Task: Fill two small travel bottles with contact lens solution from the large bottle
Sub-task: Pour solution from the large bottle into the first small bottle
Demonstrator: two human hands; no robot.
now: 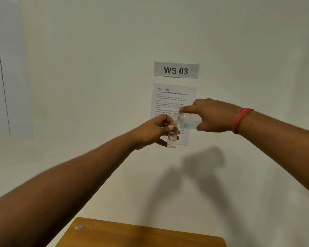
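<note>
My left hand grips a small clear travel bottle upright in the air; it bears a red-framed label and has a little clear liquid at the bottom. My right hand holds the large clear bottle tipped on its side, its open threaded neck pointing left and touching the small bottle's mouth. Bluish liquid lies in the large bottle's lower side. Both hands are raised in front of the wall, well above the table.
A wooden table shows its far edge at the bottom. On the white wall hang a "WS 03" sign and a printed task sheet. A red thread band circles my right wrist.
</note>
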